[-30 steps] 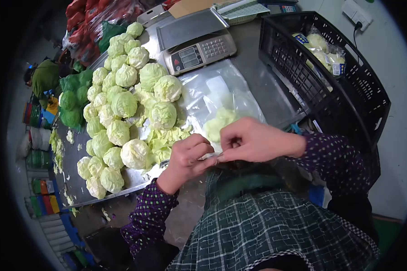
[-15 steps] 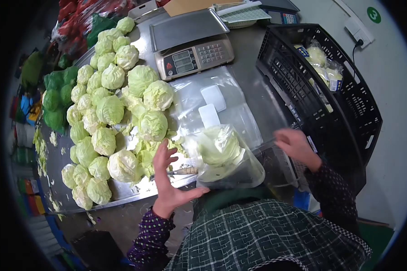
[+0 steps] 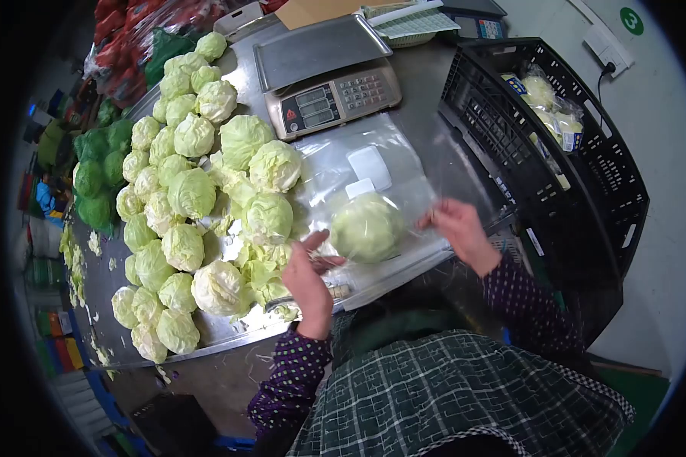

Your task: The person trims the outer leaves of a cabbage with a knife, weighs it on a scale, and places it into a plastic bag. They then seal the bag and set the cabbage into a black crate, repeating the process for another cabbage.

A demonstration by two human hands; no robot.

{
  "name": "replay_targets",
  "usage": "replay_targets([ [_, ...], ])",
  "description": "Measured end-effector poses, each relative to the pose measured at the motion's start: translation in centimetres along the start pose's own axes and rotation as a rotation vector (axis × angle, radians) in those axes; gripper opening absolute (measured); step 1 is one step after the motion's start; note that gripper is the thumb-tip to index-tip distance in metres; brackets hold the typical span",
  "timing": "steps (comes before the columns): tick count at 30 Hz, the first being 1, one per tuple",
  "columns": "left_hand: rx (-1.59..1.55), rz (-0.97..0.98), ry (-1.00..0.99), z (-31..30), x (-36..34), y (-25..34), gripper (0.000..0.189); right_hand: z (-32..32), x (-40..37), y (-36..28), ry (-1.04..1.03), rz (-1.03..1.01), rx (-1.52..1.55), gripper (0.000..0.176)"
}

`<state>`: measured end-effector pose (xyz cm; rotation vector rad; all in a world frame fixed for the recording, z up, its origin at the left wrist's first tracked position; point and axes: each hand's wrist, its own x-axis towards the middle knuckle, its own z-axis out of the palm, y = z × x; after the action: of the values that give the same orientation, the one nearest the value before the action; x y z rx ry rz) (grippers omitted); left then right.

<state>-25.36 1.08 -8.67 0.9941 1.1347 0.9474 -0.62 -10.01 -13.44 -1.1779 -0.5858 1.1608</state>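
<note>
A round green cabbage point(image 3: 367, 228) in a clear plastic bag rests at the table's front edge, between my two hands. My left hand point(image 3: 310, 282) is just left of it, its thumb and fingers apart and nothing held. On the right, my right hand point(image 3: 459, 228) has its fingertips pinched together beside the bag; what they hold is too thin and clear to make out. Behind the cabbage lie flat clear bags point(image 3: 404, 160) with white labels point(image 3: 370, 167) on them. A knife handle point(image 3: 338, 291) shows near my left wrist.
Several loose cabbages point(image 3: 192, 193) cover the table's left side, with torn leaves point(image 3: 263, 274) near the front. A weighing scale point(image 3: 335, 95) stands at the back. Right of it, a black crate point(image 3: 503, 122) holds bagged produce point(image 3: 560, 126). Green net bags point(image 3: 95, 179) are at the far left.
The bagged cabbage has moved back onto the table and turned, its bag now close around it. Both hands have moved inward towards it, and my right fingertips have closed.
</note>
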Motion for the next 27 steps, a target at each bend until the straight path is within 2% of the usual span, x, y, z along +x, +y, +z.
replay_targets([
  [3, -0.052, -0.272, -0.055, -0.8, -0.1, -3.5, 0.056, -0.9, -2.9, 1.5, 0.04, 0.184, -0.003, 0.012],
  [5, -0.003, -0.258, -0.096, -1.0, -0.9, -4.0, 0.057, -0.4, -4.3, 0.9, 0.044, 0.305, -0.047, 0.012],
  [7, -0.003, -0.265, -0.096, -0.2, -0.9, -3.2, 0.058, 1.0, -2.9, -0.8, 0.123, 0.071, -0.135, 0.012],
  [9, 0.036, -0.252, -0.111, 0.1, -0.7, -3.3, 0.059, 1.5, -1.3, -1.1, 0.177, 0.073, -0.161, 0.015],
  [11, -0.001, -0.277, -0.062, 0.1, -0.9, -3.1, 0.062, 1.2, 0.1, 0.9, 0.327, 0.037, -0.324, 0.014],
  [12, -0.04, -0.289, -0.01, -0.1, -0.9, -3.0, 0.051, 1.1, 0.7, 1.6, 0.333, 0.044, -0.316, 0.014],
  [13, -0.027, -0.292, -0.015, -0.9, -0.8, -4.0, 0.051, 1.0, 1.3, 2.4, 0.324, -0.039, -0.414, 0.011],
  [14, 0.07, -0.287, 0.04, -2.3, -0.5, -5.8, 0.042, 1.1, 1.7, 3.2, 0.331, -0.126, -0.508, 0.012],
  [15, 0.17, -0.28, 0.062, -3.2, -0.1, -7.3, 0.033, 1.2, 1.5, 4.0, 0.227, -0.045, -0.599, 0.012],
  [16, 0.272, -0.324, -0.004, -4.5, 0.1, -8.5, 0.026, 0.9, 1.0, 5.3, 0.169, 0.041, -0.69, 0.014],
  [17, 0.369, -0.36, -0.106, -4.5, 0.4, -9.9, 0.019, -0.6, 1.7, 11.8, 0.172, -0.122, -0.593, 0.016],
  [18, 0.369, -0.259, -0.127, -3.1, 0.7, -10.3, 0.016, -0.1, 2.5, 13.2, 0.237, -0.176, -0.584, 0.015],
  [19, 0.368, -0.179, -0.127, -2.6, -0.2, -10.2, 0.017, 1.3, 1.6, 9.7, 0.231, -0.035, -0.717, 0.015],
  [20, 0.309, -0.173, -0.109, -1.4, -0.4, -10.2, 0.027, 1.8, 1.8, 7.7, 0.226, 0.043, -0.787, 0.013],
  [21, 0.245, -0.159, -0.056, -1.0, -0.3, -9.9, 0.041, 2.0, 2.2, 7.8, 0.301, -0.126, -0.801, 0.02],
  [22, 0.296, -0.152, -0.119, -1.2, 0.1, -9.4, 0.051, 2.4, 4.0, 10.1, 0.349, -0.312, -0.744, 0.034],
  [23, 0.338, -0.139, -0.166, -0.6, 0.2, -8.4, 0.062, 2.4, 4.5, 8.3, 0.222, -0.19, -0.594, 0.046],
  [24, 0.43, -0.223, -0.281, -0.9, 0.0, -6.4, 0.064, 2.3, 4.6, 6.6, 0.136, -0.091, -0.565, 0.044],
  [25, 0.362, -0.122, -0.272, -3.8, 1.8, -8.8, 0.059, 2.2, 4.5, 4.1, 0.048, 0.008, -0.537, 0.044],
  [27, -0.242, -0.493, -0.29, -5.1, 2.8, -8.3, 0.05, 2.5, 7.0, 6.5, 0.089, -0.432, -0.691, 0.038],
])
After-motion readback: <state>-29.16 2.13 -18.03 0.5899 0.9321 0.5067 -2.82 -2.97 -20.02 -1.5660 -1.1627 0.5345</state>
